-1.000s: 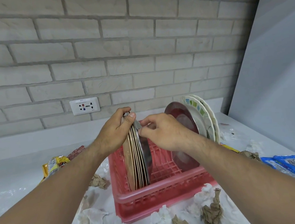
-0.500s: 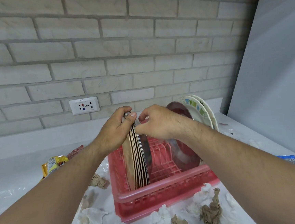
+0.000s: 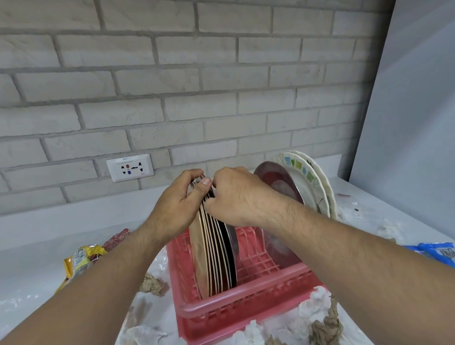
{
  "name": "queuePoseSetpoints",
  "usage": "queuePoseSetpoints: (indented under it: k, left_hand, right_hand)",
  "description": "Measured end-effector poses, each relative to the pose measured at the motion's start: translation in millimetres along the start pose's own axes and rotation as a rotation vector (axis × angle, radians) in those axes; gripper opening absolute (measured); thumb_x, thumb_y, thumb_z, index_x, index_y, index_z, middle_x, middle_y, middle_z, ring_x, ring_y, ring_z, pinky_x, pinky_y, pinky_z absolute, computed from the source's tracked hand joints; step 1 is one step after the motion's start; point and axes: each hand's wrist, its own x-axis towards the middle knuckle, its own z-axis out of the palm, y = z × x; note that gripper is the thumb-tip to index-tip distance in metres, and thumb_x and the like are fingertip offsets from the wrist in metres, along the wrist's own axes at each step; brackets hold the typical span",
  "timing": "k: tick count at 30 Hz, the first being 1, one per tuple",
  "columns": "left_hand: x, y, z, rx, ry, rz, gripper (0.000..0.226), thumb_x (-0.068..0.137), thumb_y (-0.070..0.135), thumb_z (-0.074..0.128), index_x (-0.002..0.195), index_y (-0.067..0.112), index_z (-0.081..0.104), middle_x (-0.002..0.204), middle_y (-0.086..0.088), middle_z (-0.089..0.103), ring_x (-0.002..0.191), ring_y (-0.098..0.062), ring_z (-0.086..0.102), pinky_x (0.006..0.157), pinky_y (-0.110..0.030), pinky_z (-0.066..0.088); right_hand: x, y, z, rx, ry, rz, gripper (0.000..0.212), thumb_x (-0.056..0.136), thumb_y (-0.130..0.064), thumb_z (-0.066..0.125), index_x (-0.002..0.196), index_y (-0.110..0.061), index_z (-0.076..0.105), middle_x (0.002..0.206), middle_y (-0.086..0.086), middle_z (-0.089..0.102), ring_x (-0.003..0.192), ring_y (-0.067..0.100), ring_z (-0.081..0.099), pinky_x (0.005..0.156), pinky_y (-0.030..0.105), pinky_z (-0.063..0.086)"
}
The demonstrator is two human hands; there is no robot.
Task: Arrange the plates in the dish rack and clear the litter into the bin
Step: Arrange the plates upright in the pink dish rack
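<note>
A pink dish rack (image 3: 249, 305) sits on the white counter. In its left half several plates (image 3: 214, 256) stand on edge, pressed together as a stack. My left hand (image 3: 177, 207) grips the top of this stack from the left, thumb over the rims. My right hand (image 3: 236, 196) pinches the rim of the stack's rightmost plate from the right. Further right in the rack stands a dark red plate (image 3: 280, 192), then two white patterned plates (image 3: 309, 181). Crumpled white tissues (image 3: 140, 342) and brown paper balls (image 3: 326, 328) lie around the rack.
A yellow snack wrapper (image 3: 81, 259) lies left of the rack, a blue wrapper (image 3: 437, 253) at the right. A brick wall with a socket (image 3: 129, 167) runs behind. A grey panel (image 3: 421, 100) closes the right side. No bin is in view.
My right hand has moved left from near the dark red plate to the top of the stack, now close against my left hand. The left hand kept its grip.
</note>
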Motion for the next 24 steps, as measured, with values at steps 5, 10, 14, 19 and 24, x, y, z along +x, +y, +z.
queuePoseSetpoints:
  k: [5,10,14,19,24]
  left_hand:
    - [-4,6,-1,0.011,0.018,0.013,0.023,0.098,0.043,0.041,0.119,0.036,0.049,0.107,0.028,0.054,0.104,0.01,0.05,0.084,-0.016,0.037]
    - [-4,6,-2,0.042,0.031,0.024,0.017,0.099,0.039,0.041,0.115,0.036,0.047,0.104,0.026,0.052,0.101,0.01,0.049,0.079,-0.013,0.036]
    - [-5,6,-2,0.069,0.05,0.05,0.019,0.099,0.038,0.041,0.117,0.033,0.048,0.105,0.025,0.052,0.101,0.01,0.048,0.08,-0.012,0.036]
    - [-5,5,-3,0.047,0.018,0.036,0.038,0.098,0.043,0.04,0.13,0.024,0.047,0.113,0.018,0.053,0.109,-0.003,0.049,0.083,-0.017,0.036]
    - [-6,2,-3,-0.062,-0.036,-0.012,0.045,0.095,0.047,0.038,0.135,0.026,0.042,0.126,0.016,0.051,0.121,-0.006,0.046,0.103,-0.03,0.035]
  right_hand:
    - [-3,7,5,0.002,0.041,0.068,0.012,0.09,-0.024,0.047,0.084,-0.014,0.052,0.083,0.0,0.054,0.079,0.02,0.058,0.065,0.031,0.049]
    - [-5,13,12,0.013,0.079,0.103,0.021,0.094,-0.024,0.049,0.111,-0.013,0.051,0.093,0.003,0.053,0.081,0.021,0.053,0.066,0.031,0.048]
    - [-7,17,24,0.01,0.017,0.128,0.026,0.093,-0.011,0.053,0.118,-0.013,0.047,0.092,0.002,0.049,0.081,0.021,0.05,0.067,0.031,0.048]
    - [3,15,0,-0.005,0.115,0.096,0.018,0.094,-0.013,0.055,0.111,-0.015,0.056,0.095,0.002,0.061,0.081,0.019,0.061,0.074,0.034,0.056]
    - [12,23,-61,-0.153,0.254,0.155,0.018,0.092,-0.01,0.049,0.108,-0.014,0.056,0.079,0.0,0.047,0.065,0.017,0.049,0.05,0.026,0.038]
